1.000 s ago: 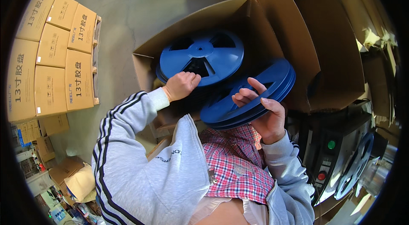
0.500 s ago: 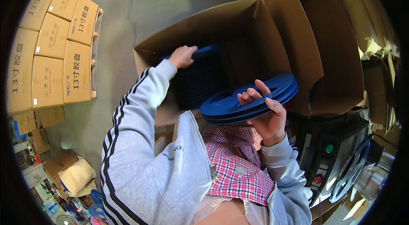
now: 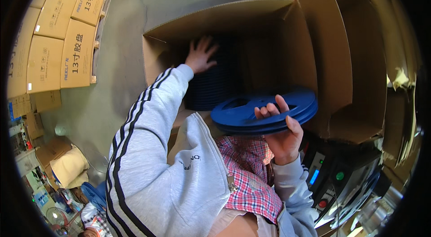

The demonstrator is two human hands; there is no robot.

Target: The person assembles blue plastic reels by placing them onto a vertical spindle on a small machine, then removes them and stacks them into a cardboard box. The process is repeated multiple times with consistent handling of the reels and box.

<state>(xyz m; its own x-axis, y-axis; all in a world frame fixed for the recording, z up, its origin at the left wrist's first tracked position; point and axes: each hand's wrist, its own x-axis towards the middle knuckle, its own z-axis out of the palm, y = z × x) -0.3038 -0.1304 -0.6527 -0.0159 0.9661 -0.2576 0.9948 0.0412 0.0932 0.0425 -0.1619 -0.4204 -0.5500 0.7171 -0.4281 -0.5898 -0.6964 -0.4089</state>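
Observation:
My right hand (image 3: 285,140) grips a blue plastic reel (image 3: 240,118) by its edge, thumb outside and fingers through an opening in its face. Its rim looks doubled, so it may be more than one. It is tilted slightly over the near edge of a large open cardboard box (image 3: 233,10). Inside that box, on the left, stands a stack of dark blue reels (image 3: 208,89), its far side lost in shadow. My left hand (image 3: 202,55) is over this stack with fingers spread and nothing in it; whether it touches the reels I cannot tell.
Another open carton (image 3: 366,71) adjoins on the right. Below it is a black machine (image 3: 330,183) with green and red buttons. Printed cartons (image 3: 76,53) are stacked on a pallet at the left. Another person (image 3: 92,219) is at the lower left.
My left hand has gone from closed fingers near a reel's rim to spread fingers over the stack. The right hand keeps its hold on the reel. The whole view has shifted slightly.

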